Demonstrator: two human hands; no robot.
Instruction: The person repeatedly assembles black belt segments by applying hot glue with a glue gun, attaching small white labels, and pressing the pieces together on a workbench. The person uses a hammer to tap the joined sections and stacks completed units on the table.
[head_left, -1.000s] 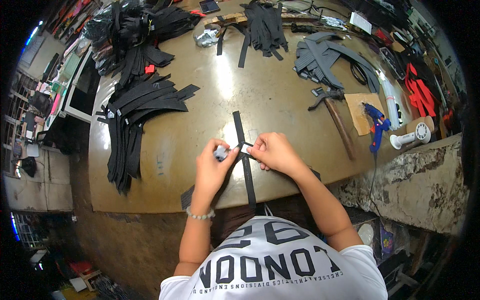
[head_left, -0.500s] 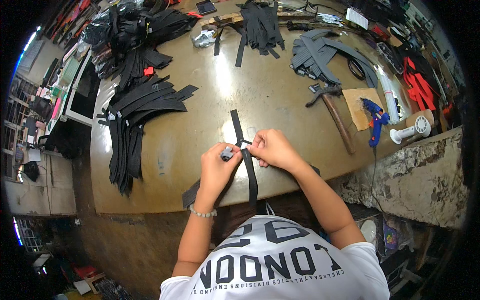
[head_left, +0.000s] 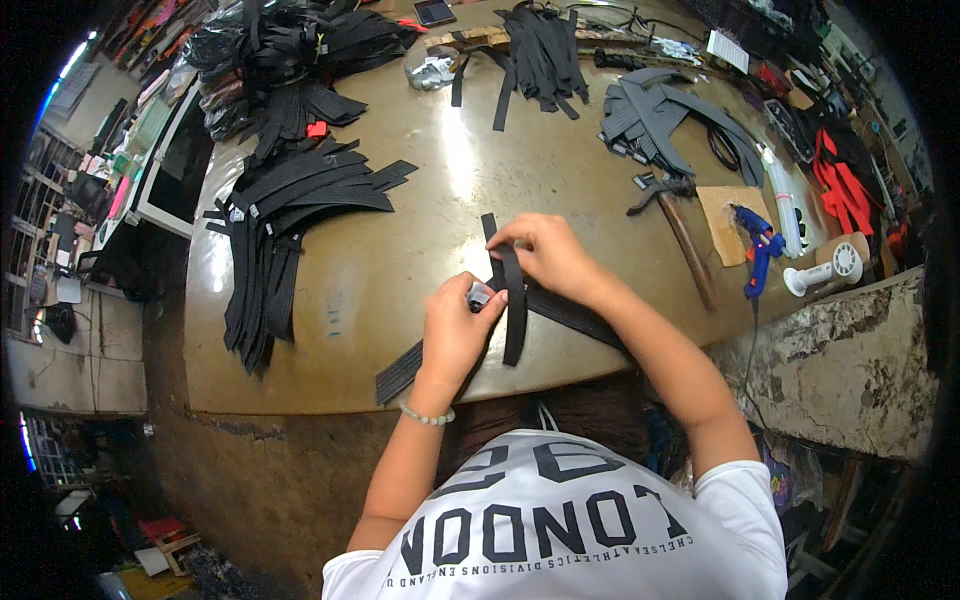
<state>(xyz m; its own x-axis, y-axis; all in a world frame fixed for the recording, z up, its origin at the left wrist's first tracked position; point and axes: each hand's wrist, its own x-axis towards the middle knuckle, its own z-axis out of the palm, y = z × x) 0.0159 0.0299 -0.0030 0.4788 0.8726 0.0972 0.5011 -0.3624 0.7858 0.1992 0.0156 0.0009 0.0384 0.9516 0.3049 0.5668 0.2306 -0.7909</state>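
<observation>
My right hand [head_left: 552,255] pinches the upper end of a narrow black strap [head_left: 515,320], whose free end hangs toward the table's front edge. Close by on the left, my left hand [head_left: 455,325] is closed, its thumb and finger at the strap joint. A small grey-and-clear piece [head_left: 479,295] shows between those fingers; its kind is unclear. Beyond the hands, another narrow black strip [head_left: 489,232] points away from me. Wide ribbed black webbing [head_left: 575,318] slants out under my right forearm, and a matching length [head_left: 398,375] shows beside my left wrist. The joint itself is partly hidden.
Black webbing strips [head_left: 265,290] lie piled at the left, with thin black straps [head_left: 540,55] at the back. Grey straps [head_left: 650,120] lie far right. A hammer [head_left: 690,250], a blue glue gun [head_left: 765,250] on cardboard, and a white spool [head_left: 825,270] lie at the right.
My right hand has moved up and away, drawing the narrow strap's upper end with it. The strap's near end has shifted farther from me. My left hand stays closed at the joint.
</observation>
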